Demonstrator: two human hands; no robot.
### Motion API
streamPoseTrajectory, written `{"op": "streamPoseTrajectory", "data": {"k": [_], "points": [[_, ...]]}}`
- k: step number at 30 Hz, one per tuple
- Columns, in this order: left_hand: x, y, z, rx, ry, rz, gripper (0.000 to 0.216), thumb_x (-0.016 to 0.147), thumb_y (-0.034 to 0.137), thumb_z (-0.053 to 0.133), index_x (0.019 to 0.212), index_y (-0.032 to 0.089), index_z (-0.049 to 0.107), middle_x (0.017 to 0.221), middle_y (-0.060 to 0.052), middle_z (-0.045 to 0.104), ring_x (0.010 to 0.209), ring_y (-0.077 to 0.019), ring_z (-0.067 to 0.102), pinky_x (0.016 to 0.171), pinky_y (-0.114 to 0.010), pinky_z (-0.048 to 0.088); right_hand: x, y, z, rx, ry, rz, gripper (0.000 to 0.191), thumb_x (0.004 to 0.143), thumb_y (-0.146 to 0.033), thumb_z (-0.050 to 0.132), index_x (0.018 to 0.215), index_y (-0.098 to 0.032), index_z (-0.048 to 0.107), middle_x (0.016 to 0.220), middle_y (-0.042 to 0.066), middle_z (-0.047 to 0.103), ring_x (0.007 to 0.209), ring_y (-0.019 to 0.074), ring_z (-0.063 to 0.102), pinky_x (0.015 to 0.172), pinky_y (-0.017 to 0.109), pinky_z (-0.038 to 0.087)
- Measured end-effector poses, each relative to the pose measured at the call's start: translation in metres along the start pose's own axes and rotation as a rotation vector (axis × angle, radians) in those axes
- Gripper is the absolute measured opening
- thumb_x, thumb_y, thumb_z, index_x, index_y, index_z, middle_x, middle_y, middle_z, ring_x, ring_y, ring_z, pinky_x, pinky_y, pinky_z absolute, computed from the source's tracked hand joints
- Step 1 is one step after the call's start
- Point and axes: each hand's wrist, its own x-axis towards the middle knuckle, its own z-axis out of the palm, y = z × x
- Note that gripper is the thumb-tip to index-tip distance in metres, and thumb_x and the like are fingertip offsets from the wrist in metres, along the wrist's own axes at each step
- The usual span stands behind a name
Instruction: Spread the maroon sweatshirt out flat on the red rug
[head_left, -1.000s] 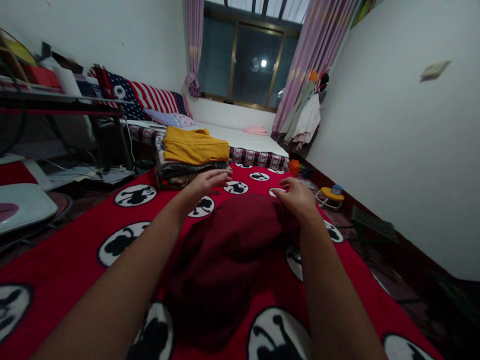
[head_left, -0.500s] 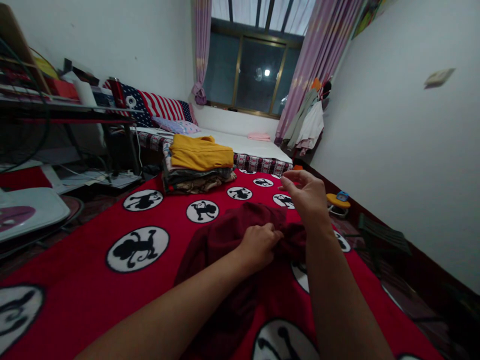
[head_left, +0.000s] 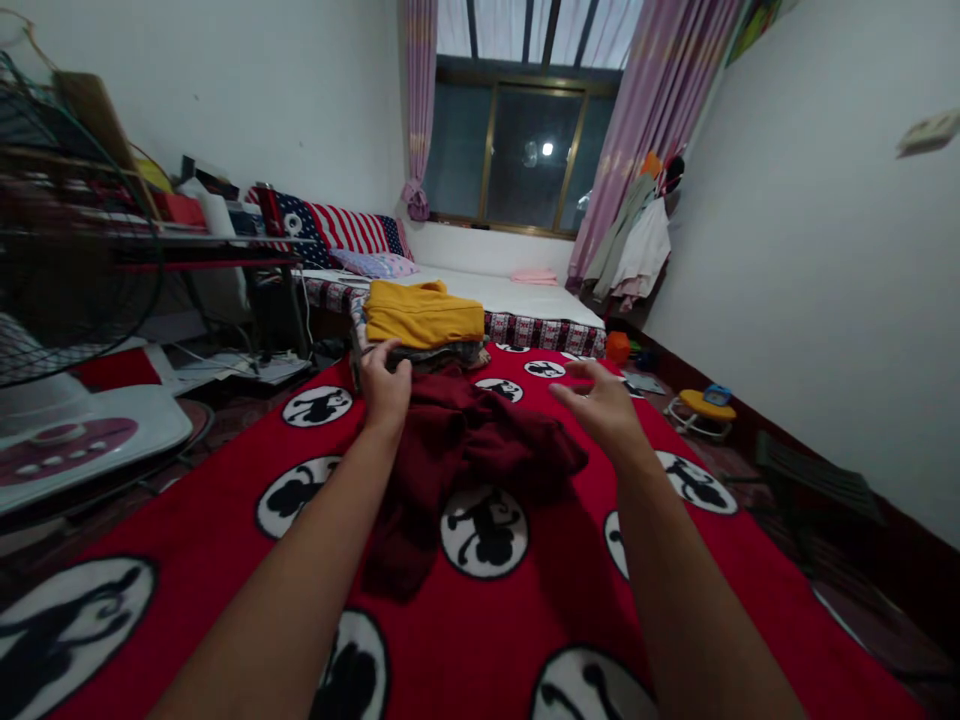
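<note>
Cloth [head_left: 457,425], dark maroon and crumpled, sprawls from near left toward right across a red monkey-print blanket [head_left: 457,640]. I see both hands half-open, seemingly empty: left hand [head_left: 387,388] nearer, right hand [head_left: 602,402] apart.

A red bedspread [head_left: 555,610] leaves a flat, open lane in the near middle, and another toward the far end, between the stack of folded clothes [head_left: 427,315] and the right hand [head_left: 600,402], running up to the white-topped bed [head_left: 517,297]. The crumpled dark red garment [head_left: 457,430] lies low across the middle between the two lanes, just beside the left hand [head_left: 387,385], and the stack stands straight beyond that hand, barring the way there. Off the left edge stands a white fan base [head_left: 90,430], off the right a dark folding seat [head_left: 817,475]
</note>
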Motion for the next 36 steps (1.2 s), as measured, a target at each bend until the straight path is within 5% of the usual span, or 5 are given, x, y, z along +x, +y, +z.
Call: {"op": "streamPoseTrajectory", "data": {"k": [5, 10, 19, 28, 36], "points": [[-0.017, 0.032, 0.02, -0.226, -0.417, 0.009, 0.038, 0.079, 0.035, 0.063, 0.111, 0.014, 0.069, 0.107, -0.01, 0.072, 0.093, -0.0245, 0.068, 0.088, -0.037, 0.053, -0.01, 0.014, 0.022, -0.262, -0.502, -0.018, 0.084, 0.068, -0.061, 0.072, 0.137, -0.019, 0.05, 0.121, 0.013, 0.065, 0.102, 0.0258, 0.063, 0.081, 0.034, 0.048], [-0.031, 0.054, 0.016, -0.014, -0.475, 0.118, 0.052, 0.081, 0.05, 0.063, 0.117, 0.013, 0.067, 0.117, -0.014, 0.069, 0.11, -0.029, 0.062, 0.097, -0.038, 0.047, -0.012, -0.009, 0.025, -0.471, -0.397, 0.009, 0.025, 0.084, -0.038, 0.06, 0.101, -0.026, 0.074, 0.095, 0.006, 0.073, 0.092, 0.0233, 0.065, 0.071, 0.029, 0.043], [-0.033, 0.068, -0.014, 0.227, -0.451, 0.201, 0.082, 0.064, 0.057, 0.074, 0.135, 0.02, 0.054, 0.144, -0.013, 0.047, 0.133, -0.0346, 0.043, 0.11, -0.043, 0.036, -0.049, -0.09, -0.006, 0.583, -1.262, -0.463, 0.032, 0.086, -0.037, 0.063, 0.106, -0.013, 0.07, 0.095, 0.005, 0.071, 0.083, 0.0145, 0.064, 0.074, 0.023, 0.048], [-0.014, -0.008, -0.041, 0.306, -0.704, 0.01, 0.062, 0.058, 0.026, 0.071, 0.119, 0.018, 0.065, 0.114, -0.008, 0.069, 0.115, -0.0308, 0.06, 0.1, -0.037, 0.046, -0.035, -0.002, 0.071, -0.282, -0.433, 0.005, 0.082, 0.069, -0.048, 0.075, 0.138, -0.015, 0.048, 0.132, 0.02, 0.055, 0.121, 0.0346, 0.052, 0.097, 0.045, 0.042], [0.012, -0.001, -0.076, -0.405, -0.47, -0.301, 0.05, 0.051, 0.03, 0.077, 0.099, 0.015, 0.071, 0.087, -0.005, 0.075, 0.081, -0.0243, 0.07, 0.078, -0.036, 0.057, -0.006, 0.029, 0.028, 0.019, 0.001, 0.148, 0.029, 0.068, -0.025, 0.055, 0.092, -0.021, 0.071, 0.072, -0.001, 0.068, 0.072, 0.0186, 0.063, 0.064, 0.026, 0.047]]}}
